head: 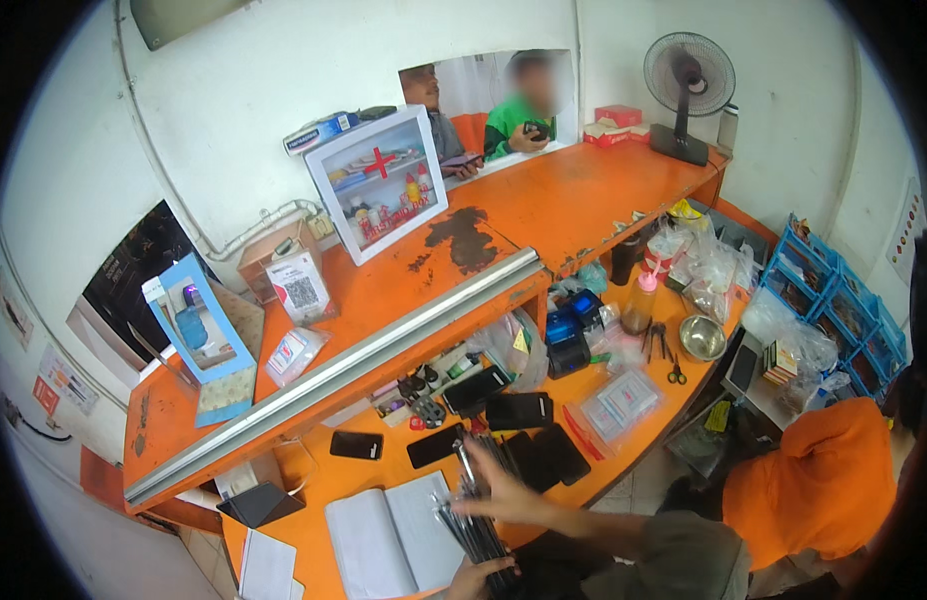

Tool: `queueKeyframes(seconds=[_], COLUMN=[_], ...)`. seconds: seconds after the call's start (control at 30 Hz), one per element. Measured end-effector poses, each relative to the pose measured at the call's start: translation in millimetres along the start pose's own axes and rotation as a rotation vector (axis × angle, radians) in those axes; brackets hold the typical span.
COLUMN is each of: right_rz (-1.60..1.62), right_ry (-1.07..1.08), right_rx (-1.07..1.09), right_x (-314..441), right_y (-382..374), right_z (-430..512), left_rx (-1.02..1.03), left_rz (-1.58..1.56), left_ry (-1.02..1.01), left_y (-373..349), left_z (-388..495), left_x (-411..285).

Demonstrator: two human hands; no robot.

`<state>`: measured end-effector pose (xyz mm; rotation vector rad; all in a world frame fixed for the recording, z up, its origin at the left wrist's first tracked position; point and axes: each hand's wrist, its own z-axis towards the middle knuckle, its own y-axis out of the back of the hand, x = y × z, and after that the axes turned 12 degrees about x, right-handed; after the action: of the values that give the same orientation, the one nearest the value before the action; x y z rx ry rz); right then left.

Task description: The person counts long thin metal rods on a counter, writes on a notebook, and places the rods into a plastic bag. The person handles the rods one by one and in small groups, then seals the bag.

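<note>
My left hand (480, 576), at the bottom edge, grips the lower part of a bundle of slim dark items in clear wrappers (484, 534); their exact kind cannot be told. Over the upper part of the bundle is my right hand (508, 491), thumb and forefinger spread; a slim shiny piece stands by its fingertips, and whether it is held is unclear. Left of the bundle an open notebook (369, 544) lies on the orange desk (306, 457). Several dark phones lie beyond my hands, among them one at the left (356, 445) and one farther back (519, 411).
A raised orange counter (403, 300) carries a first aid box (379, 184) and a fan (688, 82). Scissors (677, 373), a metal bowl (702, 337) and a squeeze bottle (639, 304) are right. A co-worker in orange (816, 480) is close at the right; two people are beyond the window.
</note>
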<state>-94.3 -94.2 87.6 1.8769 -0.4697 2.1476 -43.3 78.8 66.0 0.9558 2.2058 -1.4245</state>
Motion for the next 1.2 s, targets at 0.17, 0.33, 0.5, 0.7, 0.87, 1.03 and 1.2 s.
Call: queueKeyframes(seconds=[0.17, 0.33, 0.5, 0.7, 0.87, 1.03, 1.2], right_rz=[-0.539, -0.503, -0.263, -0.411, -0.059, 0.021, -0.058], right_ry=[0.213, 0.011, 0.130, -0.154, -0.085, 0.257, 0.227], right_rx=[0.137, 0.444, 0.170, 0.394, 0.045, -1.329, -1.367], right_x=[13.9, 20.1, 12.3, 8.2, 17.1, 84.9, 107.8], right_y=[44.2, 11.0, 0.7, 29.4, 73.9, 195.9, 246.9], right_z=[45.4, 11.1, -24.9, -75.7, -128.2, -243.1, -337.5], left_rx=[0.053, 0.138, 0.304, 0.526, 0.586, 0.397, 0.254], left_rz=[0.026, 0.045, 0.102, 0.115, 0.077, 0.077, 0.190], left_ry=[0.124, 0.116, 0.204, 0.461, 0.562, 0.434, 0.091], left_y=[3.9, 2.6, 3.3, 2.0, -20.5, -87.0, -180.1], left_z=[4.1, -8.5, -13.8, 13.7, 57.6, 116.5, 195.0], left_x=[-0.6, -1.5, 4.8, 34.3, 65.1, 73.7, 63.2])
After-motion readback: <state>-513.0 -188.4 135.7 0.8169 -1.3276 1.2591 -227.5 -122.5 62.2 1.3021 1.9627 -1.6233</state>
